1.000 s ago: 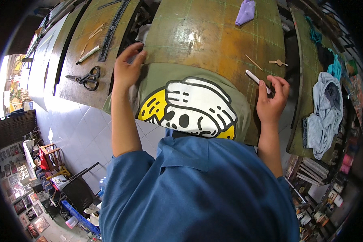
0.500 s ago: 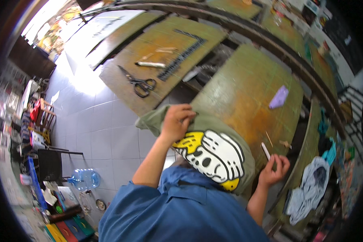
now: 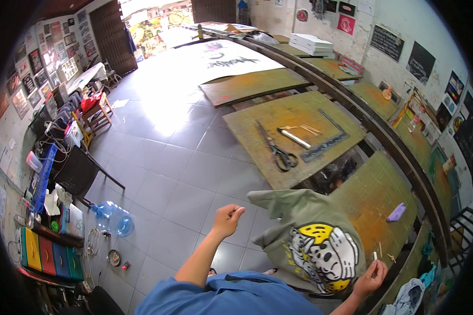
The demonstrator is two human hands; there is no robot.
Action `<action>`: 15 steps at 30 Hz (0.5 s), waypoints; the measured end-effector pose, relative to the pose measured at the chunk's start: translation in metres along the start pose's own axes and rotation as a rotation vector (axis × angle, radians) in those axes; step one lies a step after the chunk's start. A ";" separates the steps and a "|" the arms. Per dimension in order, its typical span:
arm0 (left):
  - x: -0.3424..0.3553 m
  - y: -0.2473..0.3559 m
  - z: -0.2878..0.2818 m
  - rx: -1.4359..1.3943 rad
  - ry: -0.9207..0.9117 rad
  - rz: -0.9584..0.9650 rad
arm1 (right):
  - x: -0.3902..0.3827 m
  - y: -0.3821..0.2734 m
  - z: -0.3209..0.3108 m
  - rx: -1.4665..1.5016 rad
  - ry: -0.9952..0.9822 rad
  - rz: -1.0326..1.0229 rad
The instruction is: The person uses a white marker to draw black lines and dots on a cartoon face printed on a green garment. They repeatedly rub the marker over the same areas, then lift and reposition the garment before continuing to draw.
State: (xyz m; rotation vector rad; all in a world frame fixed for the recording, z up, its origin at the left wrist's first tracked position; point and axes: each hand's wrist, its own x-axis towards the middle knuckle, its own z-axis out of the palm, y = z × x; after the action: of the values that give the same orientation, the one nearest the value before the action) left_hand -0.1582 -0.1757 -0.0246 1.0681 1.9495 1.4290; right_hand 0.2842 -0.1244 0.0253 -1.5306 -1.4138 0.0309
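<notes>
An olive-green T-shirt (image 3: 286, 244), printed with a yellow and white cartoon figure, hangs over the near end of a stained board (image 3: 347, 197) at my right front. My left hand (image 3: 227, 220) is raised over the floor, left of the shirt and apart from it. Its fingers are curled together, and whatever may be inside is hidden. Beside the shirt's right edge, my right hand (image 3: 370, 277) pinches the end of a short white pen-like stick (image 3: 374, 255). A thin wooden stick (image 3: 381, 247) and a small wooden piece (image 3: 391, 258) lie just beyond those fingertips.
On the neighbouring board (image 3: 247, 123) lie black scissors (image 3: 284, 158), a white pen (image 3: 295, 139), wooden sticks (image 3: 310, 129) and a dark L-shaped ruler (image 3: 328, 146). A purple item (image 3: 396, 212) rests on my board. To the left stand a water bottle (image 3: 115, 218) and a dark chair (image 3: 79, 170).
My left hand has let go of the shirt and moved left, away from it. The shirt hangs lower, showing more of its print. My view has tilted up, taking in more room.
</notes>
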 end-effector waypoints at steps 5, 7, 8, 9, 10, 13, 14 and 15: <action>-0.040 -0.063 -0.106 -0.253 0.183 -0.154 | -0.059 -0.111 0.073 0.371 -0.262 -0.193; -0.061 -0.105 -0.149 -0.225 0.244 -0.192 | -0.097 -0.147 0.110 0.480 -0.479 -0.267; -0.074 -0.128 -0.168 -0.217 0.264 -0.212 | -0.120 -0.161 0.128 0.478 -0.533 -0.266; -0.087 -0.150 -0.189 -0.209 0.226 -0.304 | -0.144 -0.166 0.144 0.473 -0.634 -0.204; -0.101 -0.173 -0.206 -0.209 0.183 -0.394 | -0.166 -0.167 0.156 0.459 -0.730 -0.145; -0.144 -0.217 -0.240 -0.265 0.198 -0.544 | -0.215 -0.170 0.178 0.368 -0.872 -0.146; -0.161 -0.239 -0.249 -0.251 0.190 -0.634 | -0.227 -0.164 0.185 0.312 -0.921 -0.151; -0.180 -0.269 -0.260 -0.233 0.186 -0.728 | -0.239 -0.170 0.190 0.311 -0.953 -0.108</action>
State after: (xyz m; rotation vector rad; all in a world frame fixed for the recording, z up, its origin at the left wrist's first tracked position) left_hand -0.3348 -0.5058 -0.2031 0.0831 1.9333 1.3025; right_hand -0.0302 -0.2192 -0.0938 -1.1966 -2.0874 0.9758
